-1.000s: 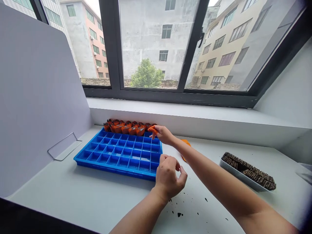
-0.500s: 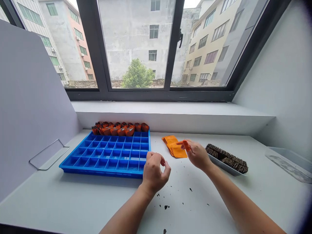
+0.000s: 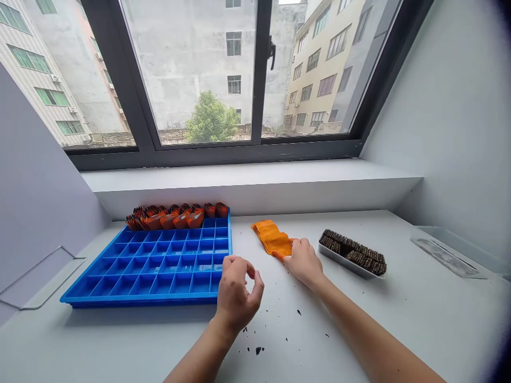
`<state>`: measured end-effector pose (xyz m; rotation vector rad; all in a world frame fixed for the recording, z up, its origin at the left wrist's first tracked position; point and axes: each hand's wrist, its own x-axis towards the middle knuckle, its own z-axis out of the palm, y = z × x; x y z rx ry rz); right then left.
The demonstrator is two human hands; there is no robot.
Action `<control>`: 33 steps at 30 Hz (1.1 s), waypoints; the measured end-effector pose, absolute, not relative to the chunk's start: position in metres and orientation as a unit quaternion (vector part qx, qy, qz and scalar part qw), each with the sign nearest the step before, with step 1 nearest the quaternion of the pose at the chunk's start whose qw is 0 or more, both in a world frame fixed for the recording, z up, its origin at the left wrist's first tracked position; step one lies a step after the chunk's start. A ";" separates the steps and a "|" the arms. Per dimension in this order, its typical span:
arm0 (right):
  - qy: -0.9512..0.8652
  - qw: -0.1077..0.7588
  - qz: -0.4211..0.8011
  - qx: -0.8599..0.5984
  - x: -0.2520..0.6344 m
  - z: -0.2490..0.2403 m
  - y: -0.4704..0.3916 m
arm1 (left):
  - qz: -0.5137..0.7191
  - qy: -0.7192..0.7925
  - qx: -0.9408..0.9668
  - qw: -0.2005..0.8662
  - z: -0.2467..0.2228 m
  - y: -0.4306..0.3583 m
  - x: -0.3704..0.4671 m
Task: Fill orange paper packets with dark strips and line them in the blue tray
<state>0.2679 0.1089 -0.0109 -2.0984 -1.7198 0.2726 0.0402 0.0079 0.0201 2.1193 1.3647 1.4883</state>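
Observation:
My right hand (image 3: pixel 305 261) grips the near right end of a stack of flat orange packets (image 3: pixel 273 238); the top ones bulge up at its fingers. Ribbed orange covers show on its thumb and a finger. My left hand (image 3: pixel 239 290) is closed, its thumb and forefinger curled into a ring, beside the near right corner of a blue compartment tray (image 3: pixel 143 303). Whatever it may hold is hidden. Orange and dark packets (image 3: pixel 175 217) stand packed in the tray's back compartments; several rows in front of them are bare.
To the right, a shallow container (image 3: pixel 347 260) holds rows of dark, thin-edged pieces. Beyond it lies a clear plastic lid or box (image 3: pixel 447 255). Dark crumbs (image 3: pixel 258 350) are scattered on the white table. A wire frame (image 3: pixel 40 276) leans at the left, and a window sill (image 3: pixel 255 173) runs behind.
My right hand has moved down onto the orange packets and closed on their near end. My left hand keeps its curled shape. The whole view has shifted and tilted slightly.

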 end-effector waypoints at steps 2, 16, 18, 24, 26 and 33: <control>-0.613 0.202 0.114 -0.755 0.271 -0.007 0.109 | 0.501 0.457 0.728 0.098 0.019 0.007 0.041; -0.748 0.250 0.001 -0.615 0.282 0.010 0.098 | 0.490 0.436 0.750 0.083 0.023 0.004 0.041; -0.759 0.252 -0.027 -0.599 0.283 0.015 0.096 | 0.491 0.433 0.753 0.071 0.024 0.004 0.040; -0.795 0.307 -0.130 -0.507 0.288 0.031 0.089 | 0.515 0.437 0.736 0.045 0.021 0.005 0.038; -0.808 0.356 -0.160 -0.441 0.286 0.036 0.085 | 0.528 0.438 0.726 0.056 0.019 0.006 0.038; -0.820 0.474 0.004 -0.320 0.264 0.044 0.063 | 0.492 0.435 0.754 0.009 0.023 0.009 0.029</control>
